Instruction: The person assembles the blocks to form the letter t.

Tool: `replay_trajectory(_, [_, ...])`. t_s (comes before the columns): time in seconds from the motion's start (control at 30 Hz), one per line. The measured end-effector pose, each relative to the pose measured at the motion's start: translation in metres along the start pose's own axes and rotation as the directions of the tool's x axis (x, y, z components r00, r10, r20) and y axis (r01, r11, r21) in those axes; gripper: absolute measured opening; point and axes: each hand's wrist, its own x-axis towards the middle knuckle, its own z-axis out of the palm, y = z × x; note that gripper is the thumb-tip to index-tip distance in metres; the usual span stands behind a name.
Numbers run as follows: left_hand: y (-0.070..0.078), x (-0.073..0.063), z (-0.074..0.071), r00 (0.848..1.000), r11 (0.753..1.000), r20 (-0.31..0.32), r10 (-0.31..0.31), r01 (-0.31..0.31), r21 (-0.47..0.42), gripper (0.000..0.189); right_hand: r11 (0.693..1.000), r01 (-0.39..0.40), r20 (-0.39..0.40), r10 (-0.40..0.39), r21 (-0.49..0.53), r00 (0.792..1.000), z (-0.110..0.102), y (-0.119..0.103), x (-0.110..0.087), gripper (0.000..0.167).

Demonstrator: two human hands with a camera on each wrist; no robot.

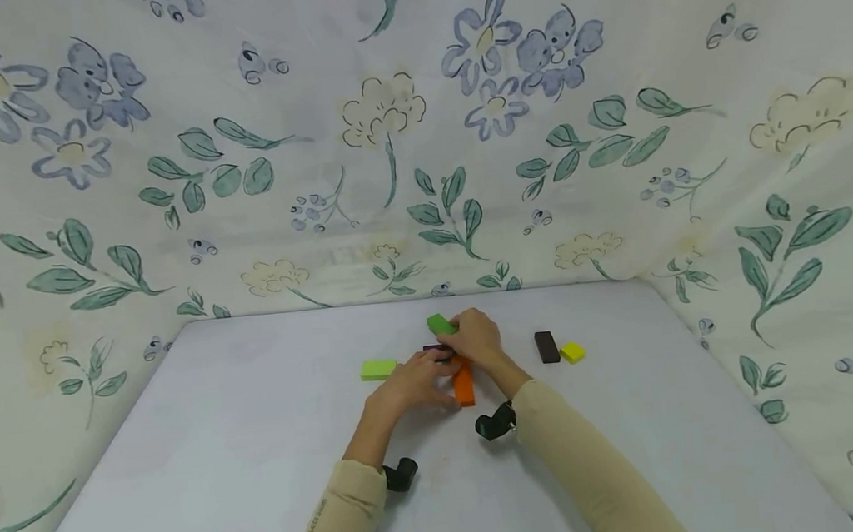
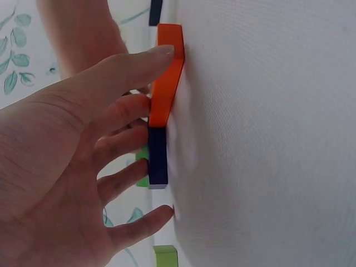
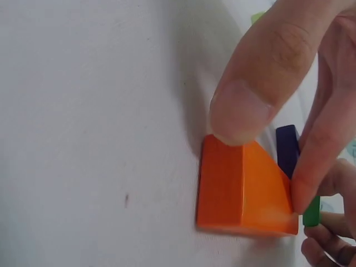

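Observation:
An orange block (image 1: 464,388) lies lengthwise on the white table, with a dark purple block (image 2: 158,156) against its far end. My left hand (image 1: 413,382) is spread along the left side of both. Its thumb and index finger touch the orange block, and other fairly straight fingers are at the purple one. Beyond them, my right hand (image 1: 480,337) pinches a green block (image 1: 441,324) just behind the purple block. Whether green and purple touch is unclear. In the right wrist view, the left thumb covers one corner of the orange block.
A lime green block (image 1: 378,370) lies left of my left hand. Off to the right are a dark brown block (image 1: 546,347) and a small yellow block (image 1: 572,351), close together. A floral cloth (image 1: 335,256) hangs behind the table (image 1: 260,446).

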Motion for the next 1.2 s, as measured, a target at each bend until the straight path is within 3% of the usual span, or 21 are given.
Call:
replay_trajectory(0.5, [-0.003, 0.0, -0.001, 1.0, 1.0, -0.016, -0.004, 0.004, -0.011, 0.062, 0.997, 0.071, -0.03, -0.07, 0.039, 0.997, -0.015, 0.011, -0.006, 0.045])
replay_trajectory(1.2, [0.0, 0.001, -0.001, 0.999, 0.999, 0.026, -0.046, 0.046, -0.011, 0.065, 0.973, 0.208, -0.005, -0.208, 0.098, 0.978, -0.038, 0.033, -0.011, 0.039])
